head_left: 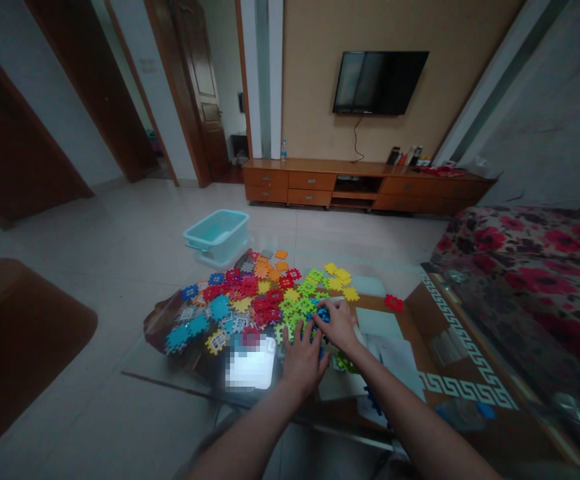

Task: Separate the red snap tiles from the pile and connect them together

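My left hand (303,360) lies palm down with its fingers spread, at the near edge of the bright green interlocking plastic pieces (297,308). Just right of it, my right hand (339,325) has its fingers curled on a blue interlocking piece (323,312), which they partly hide. Red pieces (267,310) are heaped left of the green ones. Yellow pieces (339,275) lie beyond my right hand, and light blue pieces (187,331) at the left end of the spread. More green pieces (345,362) show under my right forearm.
The pieces are spread over a glass-topped table (170,383). A turquoise tub (225,233) stands past its far left side. One red piece (394,303) lies apart on the right. A bright, partly blurred white object (265,367) is left of my left hand. A flowered sofa (520,240) stands right.
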Available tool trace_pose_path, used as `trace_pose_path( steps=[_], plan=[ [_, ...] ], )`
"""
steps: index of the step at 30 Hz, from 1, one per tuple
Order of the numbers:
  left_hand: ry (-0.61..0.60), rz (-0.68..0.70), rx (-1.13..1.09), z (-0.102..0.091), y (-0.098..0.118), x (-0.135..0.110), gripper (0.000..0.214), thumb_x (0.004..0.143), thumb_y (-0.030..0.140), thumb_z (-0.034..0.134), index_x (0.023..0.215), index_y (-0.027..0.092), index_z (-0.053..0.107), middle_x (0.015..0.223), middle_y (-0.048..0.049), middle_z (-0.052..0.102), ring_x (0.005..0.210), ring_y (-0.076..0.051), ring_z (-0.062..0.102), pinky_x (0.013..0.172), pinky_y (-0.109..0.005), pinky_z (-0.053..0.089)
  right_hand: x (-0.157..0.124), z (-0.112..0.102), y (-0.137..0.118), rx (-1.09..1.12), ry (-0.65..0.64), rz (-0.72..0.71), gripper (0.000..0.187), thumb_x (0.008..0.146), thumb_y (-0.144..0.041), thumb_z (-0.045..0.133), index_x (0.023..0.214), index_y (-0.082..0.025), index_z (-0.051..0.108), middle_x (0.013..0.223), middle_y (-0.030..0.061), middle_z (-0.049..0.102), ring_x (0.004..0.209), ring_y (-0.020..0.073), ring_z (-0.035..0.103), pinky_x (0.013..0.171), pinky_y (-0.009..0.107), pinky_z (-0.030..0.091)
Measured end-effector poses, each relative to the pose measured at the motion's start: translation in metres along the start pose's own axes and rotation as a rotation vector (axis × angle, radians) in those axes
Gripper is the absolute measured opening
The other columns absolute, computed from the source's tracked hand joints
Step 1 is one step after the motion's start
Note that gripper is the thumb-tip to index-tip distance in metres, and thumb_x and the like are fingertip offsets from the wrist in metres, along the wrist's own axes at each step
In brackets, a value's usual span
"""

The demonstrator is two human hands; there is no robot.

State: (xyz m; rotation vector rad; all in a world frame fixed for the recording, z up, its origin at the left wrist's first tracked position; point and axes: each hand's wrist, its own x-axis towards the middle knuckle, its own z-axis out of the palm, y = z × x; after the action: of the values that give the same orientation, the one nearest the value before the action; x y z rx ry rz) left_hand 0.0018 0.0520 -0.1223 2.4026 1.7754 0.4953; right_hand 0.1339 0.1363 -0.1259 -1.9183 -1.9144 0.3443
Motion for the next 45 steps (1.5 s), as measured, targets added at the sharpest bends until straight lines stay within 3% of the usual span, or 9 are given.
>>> trace_pose_path(
  steps=[9,15,20,27,32,35,37,40,45],
  plan=[
    [0.073,0.09,0.01,0.01,-0.001,0.006,0.019,0.099,0.029,0.044,0.11,0.023,0.059,0.117,-0.0057,0.061,0.11,-0.024,0.054,0.1,-0.051,0.042,0.003,0.005,0.0,0.237,0.188,-0.058,0.017,0.07,-0.022,0.059,0.086,-0.019,0.064,0.093,0.0077,0.049,0.098,0.0262,0.05,0.09,0.034,0.045],
    [0.12,0.179,-0.009,-0.002,-0.034,0.023,0.021,0.097,0.015,0.045,0.112,0.018,0.058,0.115,-0.0088,0.062,0.108,-0.022,0.056,0.093,-0.037,0.049,0.01,0.01,0.002,0.339,0.28,-0.037,0.009,0.067,-0.026,0.057,0.074,-0.021,0.059,0.084,0.0058,0.059,0.092,0.0255,0.055,0.088,0.036,0.043],
    [0.086,0.162,-0.144,-0.006,-0.054,0.022,0.041,0.093,0.03,0.057,0.132,0.018,0.049,0.127,-0.0111,0.059,0.121,-0.026,0.051,0.102,-0.041,0.047,0.012,0.014,-0.002,0.429,0.254,-0.03,0.009,0.067,-0.029,0.055,0.07,-0.021,0.057,0.072,0.0027,0.061,0.071,0.0215,0.057,0.072,0.033,0.043],
    [0.057,0.058,-0.14,0.0,-0.049,0.011,0.071,0.085,0.059,0.057,0.143,0.02,0.042,0.148,-0.0129,0.045,0.139,-0.034,0.034,0.115,-0.054,0.028,0.023,0.001,-0.026,0.523,0.312,-0.005,0.013,0.067,-0.027,0.054,0.075,-0.02,0.062,0.085,0.0081,0.069,0.087,0.0258,0.061,0.085,0.039,0.045],
    [0.059,-0.047,-0.044,0.007,-0.047,0.011,0.102,0.077,0.073,0.054,0.152,0.009,0.027,0.156,-0.02,0.032,0.146,-0.039,0.021,0.118,-0.056,0.019,0.054,-0.001,-0.083,0.664,0.098,-0.132,0.02,0.071,-0.027,0.06,0.088,-0.019,0.068,0.088,0.005,0.072,0.079,0.0205,0.065,0.077,0.035,0.052],
    [0.051,-0.052,-0.026,0.007,-0.046,0.012,0.092,0.083,0.068,0.049,0.152,0.011,0.028,0.152,-0.0184,0.038,0.143,-0.037,0.027,0.117,-0.054,0.022,0.065,-0.011,-0.101,0.739,-0.074,-0.249,0.032,0.076,-0.036,0.067,0.104,-0.021,0.069,0.1,0.0057,0.073,0.086,0.0191,0.067,0.078,0.033,0.054],
    [0.057,-0.043,-0.025,0.003,-0.045,0.013,0.081,0.087,0.063,0.047,0.151,0.015,0.033,0.149,-0.0155,0.043,0.138,-0.036,0.035,0.116,-0.053,0.024,0.064,-0.023,-0.09,0.737,-0.141,-0.31,0.04,0.082,-0.04,0.064,0.118,-0.021,0.064,0.117,0.0088,0.069,0.1,0.0207,0.065,0.089,0.037,0.052],
    [0.089,-0.036,-0.031,-0.002,-0.043,0.014,0.07,0.09,0.057,0.048,0.149,0.02,0.037,0.142,-0.0131,0.049,0.131,-0.035,0.042,0.113,-0.053,0.029,0.039,-0.044,-0.043,0.461,-0.107,-0.29,0.041,0.087,-0.042,0.057,0.12,-0.019,0.062,0.122,0.0133,0.064,0.112,0.0259,0.06,0.1,0.045,0.045],
    [0.124,-0.047,-0.036,-0.002,-0.043,0.019,0.051,0.092,0.046,0.051,0.137,0.022,0.05,0.137,-0.0128,0.05,0.129,-0.033,0.042,0.11,-0.052,0.035,-0.058,-0.061,0.057,-0.015,-0.172,-0.18,0.057,0.086,-0.06,0.055,0.129,-0.023,0.058,0.132,0.0173,0.056,0.12,0.0353,0.053,0.098,0.054,0.043]
  ],
)
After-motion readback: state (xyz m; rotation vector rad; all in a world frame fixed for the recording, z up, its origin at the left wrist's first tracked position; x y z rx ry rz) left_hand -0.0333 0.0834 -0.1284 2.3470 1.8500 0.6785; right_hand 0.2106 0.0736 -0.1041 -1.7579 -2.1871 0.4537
